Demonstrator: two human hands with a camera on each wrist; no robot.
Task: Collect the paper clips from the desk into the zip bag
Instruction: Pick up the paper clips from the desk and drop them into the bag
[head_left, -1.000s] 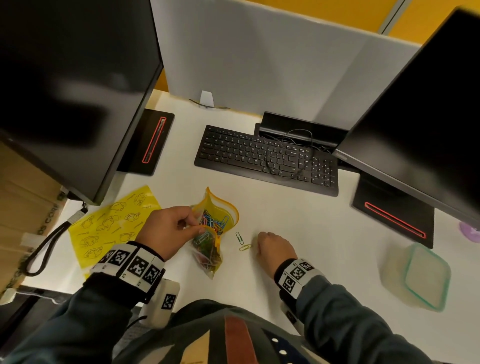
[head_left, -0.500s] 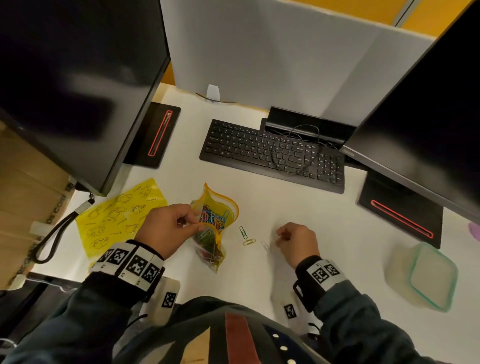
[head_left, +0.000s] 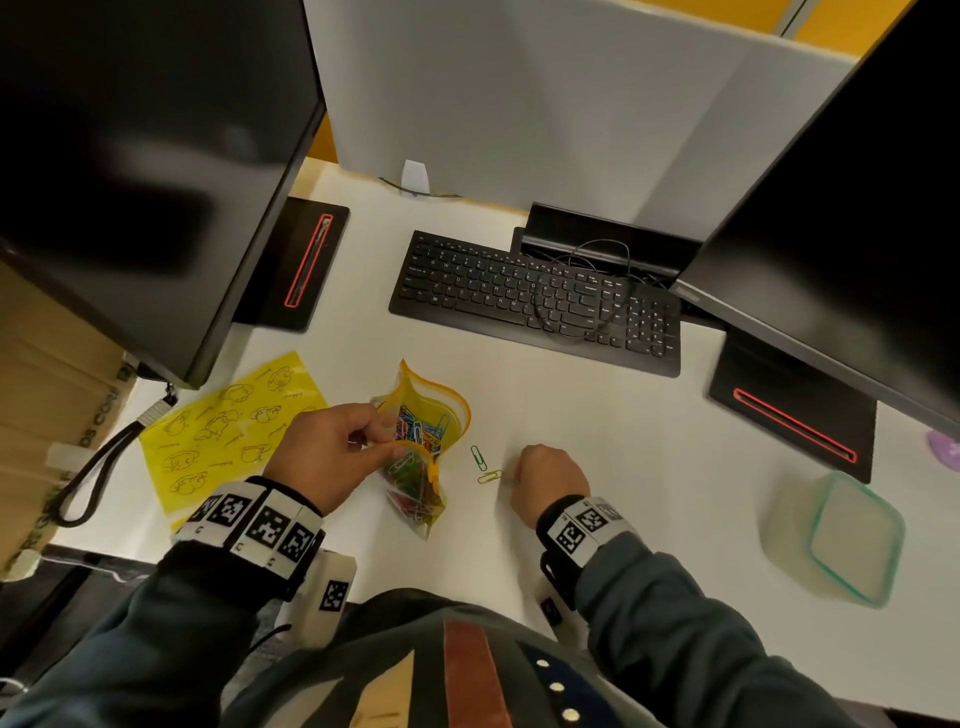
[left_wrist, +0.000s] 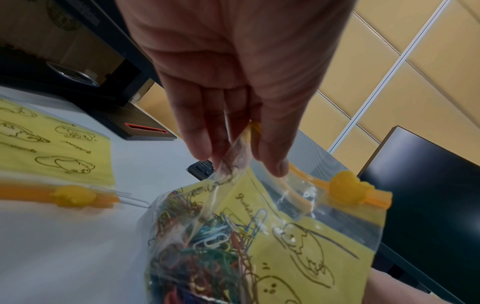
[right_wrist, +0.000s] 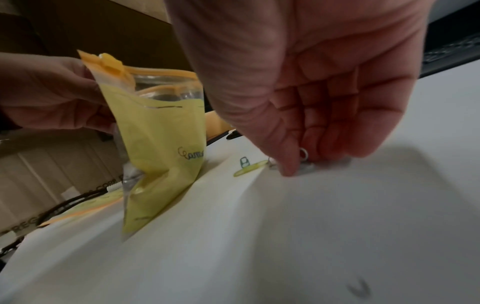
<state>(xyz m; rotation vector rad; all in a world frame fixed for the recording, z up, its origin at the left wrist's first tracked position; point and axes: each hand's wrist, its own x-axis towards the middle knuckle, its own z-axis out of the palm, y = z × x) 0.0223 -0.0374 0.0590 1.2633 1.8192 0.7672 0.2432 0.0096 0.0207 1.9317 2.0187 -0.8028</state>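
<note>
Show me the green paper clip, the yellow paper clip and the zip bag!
green paper clip (head_left: 478, 458): head view, middle of its loop.
yellow paper clip (head_left: 490, 476): head view, middle of the clip.
zip bag (head_left: 453, 410): head view, its open orange rim.

Two loose paper clips (head_left: 484, 467), one zip bag (head_left: 423, 441), two monitors (head_left: 145, 171), one keyboard (head_left: 535, 301), one container (head_left: 836, 538).

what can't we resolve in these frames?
- Right hand: right wrist view shows a silver clip at the fingertips; blur hides whether it is pinched. Head view: the knuckles cover it.
- Zip bag: clip count unreadable, tangled in every view.
- Left hand pinches the bag's rim; left wrist view cuts off the bag's bottom.
- Lidded container: contents hidden by its frosted walls.
</note>
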